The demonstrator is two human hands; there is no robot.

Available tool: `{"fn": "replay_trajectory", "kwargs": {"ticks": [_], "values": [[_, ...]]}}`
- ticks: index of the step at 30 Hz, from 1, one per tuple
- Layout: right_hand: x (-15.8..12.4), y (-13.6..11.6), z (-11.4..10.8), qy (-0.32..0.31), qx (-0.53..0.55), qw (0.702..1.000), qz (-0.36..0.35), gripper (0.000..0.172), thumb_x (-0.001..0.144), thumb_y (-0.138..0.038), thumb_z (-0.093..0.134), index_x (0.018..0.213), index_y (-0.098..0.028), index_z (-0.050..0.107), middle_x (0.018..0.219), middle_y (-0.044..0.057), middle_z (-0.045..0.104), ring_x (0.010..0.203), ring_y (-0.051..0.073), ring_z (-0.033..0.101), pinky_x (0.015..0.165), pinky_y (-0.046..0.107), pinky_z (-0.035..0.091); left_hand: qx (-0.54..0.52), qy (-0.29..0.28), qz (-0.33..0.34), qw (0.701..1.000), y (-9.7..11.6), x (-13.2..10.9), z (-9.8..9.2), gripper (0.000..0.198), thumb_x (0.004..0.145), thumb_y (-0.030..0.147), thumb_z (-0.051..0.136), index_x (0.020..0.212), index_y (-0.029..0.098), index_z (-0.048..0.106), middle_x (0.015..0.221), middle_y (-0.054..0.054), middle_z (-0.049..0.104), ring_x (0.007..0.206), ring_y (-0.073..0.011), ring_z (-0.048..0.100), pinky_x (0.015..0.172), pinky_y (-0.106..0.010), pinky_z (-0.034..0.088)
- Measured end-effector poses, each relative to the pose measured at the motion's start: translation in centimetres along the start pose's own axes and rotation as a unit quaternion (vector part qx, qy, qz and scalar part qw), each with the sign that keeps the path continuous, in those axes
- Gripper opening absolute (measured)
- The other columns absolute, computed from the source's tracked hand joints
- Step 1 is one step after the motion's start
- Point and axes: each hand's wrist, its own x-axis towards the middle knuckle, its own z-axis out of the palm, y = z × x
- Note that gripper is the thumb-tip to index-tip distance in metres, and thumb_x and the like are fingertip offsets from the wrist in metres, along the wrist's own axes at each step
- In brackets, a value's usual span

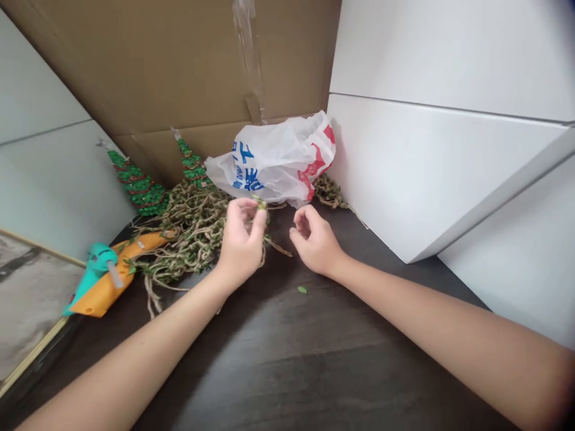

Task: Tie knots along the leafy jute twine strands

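My left hand (243,236) is closed in a pinch, with a small green-leaved piece of leaf twine (260,204) showing between thumb and fingertips. Thin brown ends of twine hang below that hand. Just to its right, my right hand (314,239) is curled, thumb close to the fingers; whatever is in it, if anything, is hidden. A tangled pile of brown twine with green leaves (193,230) lies on the dark tabletop (287,371), left of and behind my left hand. One loose green leaf (302,290) rests in front of my right hand.
Behind my hands sits a crumpled white plastic bag (278,158) with blue and red print, more leafy twine (330,191) at its right. Two green beaded trees (137,185) stand at the back left, near an orange and teal tool (101,278). Cardboard (179,66) and white panels (381,173) enclose the table.
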Motion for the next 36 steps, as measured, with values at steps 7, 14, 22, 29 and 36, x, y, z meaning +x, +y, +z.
{"fn": "replay_trajectory", "kwargs": {"ticks": [7,14,22,29,36], "values": [[-0.5,-0.3,-0.1,-0.088,0.020,0.996,-0.025,0.038,0.089,-0.017,0.053,0.126,-0.022,0.051,0.108,0.005,0.064,0.069,0.013,0.059,0.073,0.032,0.049,0.178,-0.154,0.193,0.953,-1.2,-2.0,-0.4,0.024,0.092,0.013,0.052,0.116,0.019,0.053,0.112,-0.009,0.066,0.106,-0.0206,0.064,0.092,-0.037,0.053],[-0.3,-0.5,-0.2,-0.064,-0.014,0.997,-0.032,0.011,0.094,-0.028,0.054,0.091,-0.019,0.060,0.078,0.000,0.061,0.071,0.015,0.055,0.069,0.030,0.043,0.156,-0.107,0.169,0.967,-1.1,-1.8,-0.1,0.018,0.097,0.018,0.050,0.114,0.018,0.056,0.109,-0.008,0.068,0.100,-0.0186,0.065,0.090,-0.034,0.053],[0.0,-0.5,-0.3,-0.053,-0.004,0.996,-0.067,0.028,0.094,-0.023,0.051,0.067,-0.019,0.052,0.077,0.001,0.051,0.074,0.015,0.052,0.072,0.031,0.042,0.150,-0.108,0.165,0.969,-1.0,-1.7,-0.3,0.011,0.098,0.023,0.051,0.104,0.017,0.058,0.099,-0.006,0.065,0.092,-0.0181,0.062,0.085,-0.032,0.051],[-0.1,-0.2,-0.1,-0.039,0.003,0.998,-0.054,0.017,0.095,-0.024,0.051,0.085,-0.019,0.064,0.084,0.002,0.065,0.078,0.016,0.059,0.075,0.031,0.046,0.143,-0.109,0.157,0.971,-0.9,-1.8,-0.2,0.012,0.097,0.022,0.053,0.107,0.017,0.058,0.099,-0.005,0.066,0.090,-0.0163,0.061,0.083,-0.030,0.050],[-0.2,0.0,0.0,-0.038,-0.013,0.997,-0.070,0.015,0.095,-0.023,0.051,0.098,-0.020,0.065,0.098,0.005,0.069,0.088,0.018,0.063,0.080,0.033,0.049,0.160,-0.119,0.148,0.969,-1.1,-1.5,-0.2,0.011,0.097,0.025,0.053,0.100,0.017,0.060,0.091,-0.004,0.064,0.083,-0.0167,0.059,0.076,-0.030,0.048]]}}
